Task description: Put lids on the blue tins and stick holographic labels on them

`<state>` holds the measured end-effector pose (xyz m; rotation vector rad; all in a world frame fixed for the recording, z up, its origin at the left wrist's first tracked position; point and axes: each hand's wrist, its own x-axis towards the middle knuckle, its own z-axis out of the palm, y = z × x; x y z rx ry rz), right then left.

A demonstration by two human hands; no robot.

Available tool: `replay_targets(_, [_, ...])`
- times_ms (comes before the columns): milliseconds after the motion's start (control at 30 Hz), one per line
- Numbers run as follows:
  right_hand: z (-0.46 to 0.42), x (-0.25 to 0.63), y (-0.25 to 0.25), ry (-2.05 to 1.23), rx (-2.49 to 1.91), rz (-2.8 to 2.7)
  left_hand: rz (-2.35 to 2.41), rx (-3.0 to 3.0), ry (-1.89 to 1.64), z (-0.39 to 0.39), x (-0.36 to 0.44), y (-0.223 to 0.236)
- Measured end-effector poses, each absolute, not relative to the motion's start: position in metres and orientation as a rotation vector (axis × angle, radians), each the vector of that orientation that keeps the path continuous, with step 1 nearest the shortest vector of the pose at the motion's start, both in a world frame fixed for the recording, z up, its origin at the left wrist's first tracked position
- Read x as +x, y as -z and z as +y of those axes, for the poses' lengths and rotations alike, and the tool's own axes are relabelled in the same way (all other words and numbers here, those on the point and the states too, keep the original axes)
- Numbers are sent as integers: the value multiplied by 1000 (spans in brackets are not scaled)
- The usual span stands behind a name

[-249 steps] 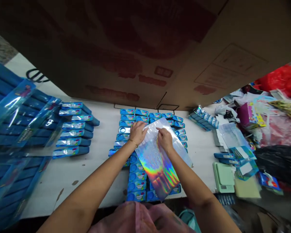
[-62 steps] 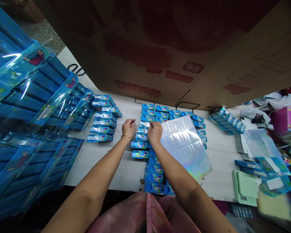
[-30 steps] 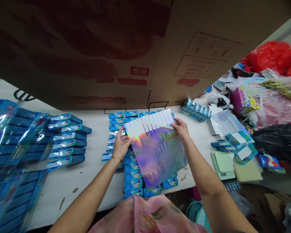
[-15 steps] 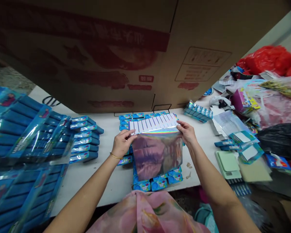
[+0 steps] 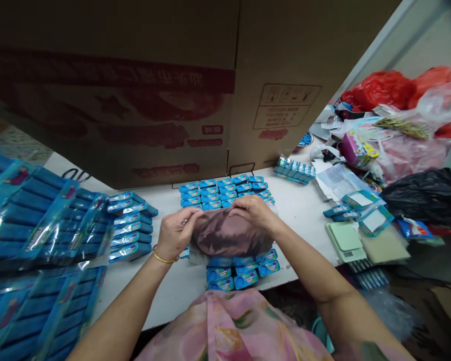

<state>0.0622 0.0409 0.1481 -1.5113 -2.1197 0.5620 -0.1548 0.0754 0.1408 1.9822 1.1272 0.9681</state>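
Observation:
Both my hands hold a shiny holographic sheet [image 5: 231,235] just above rows of small blue boxes [image 5: 225,189] laid out on the white table [image 5: 308,210]. My left hand [image 5: 176,235] grips the sheet's left top corner, fingers curled. Over the sheet's top edge near the middle sits my right hand [image 5: 253,210], fingers closed on it. The sheet is tilted toward me and reflects dull pink-brown. More blue boxes [image 5: 244,273] show below its lower edge.
A big cardboard box [image 5: 173,90] stands at the back of the table. Stacked blue boxes [image 5: 130,225] and large blue packs [image 5: 33,220] lie at left. At right are a small green scale [image 5: 346,240], loose cards, a black bag [image 5: 424,198] and red bags [image 5: 383,87].
The sheet has tipped toward me and lowered, its white strip at the top no longer visible. My right hand slid from the right corner toward the middle of the top edge.

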Motion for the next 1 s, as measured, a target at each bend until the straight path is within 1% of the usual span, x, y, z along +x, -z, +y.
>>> replay_targets(167, [36, 112, -155, -820, -1580, -1973, 1271, 1840, -1062, 87, -174, -135])
replay_targets(333, [33, 156, -161, -1064, -1650, -1747, 1234, 1414, -977, 89, -159, -121])
replay_targets(433, [51, 185, -151, -1040, -1776, -1734, 1138, 1065, -787, 87, -136, -104])
replay_targets(533, [78, 210, -124, -823, -1987, -1745, 1133, 854, -654, 88, -114, -76])
replay_targets(600, [93, 219, -99, -778, -2086, -1711, 1202, 828, -657, 90, -105, -53])
replay_targets(733, [103, 218, -62, -1072, -2015, -1566, 1370, 884, -745, 95, -103, -16])
replay_targets(900, [100, 213, -60, -1314, -1834, -1518, 1312, 973, -729, 106, -106, 0])
replay_targets(1000, [104, 217, -66, -1255, -1890, -1662, 1255, 992, -689, 111, -102, 2])
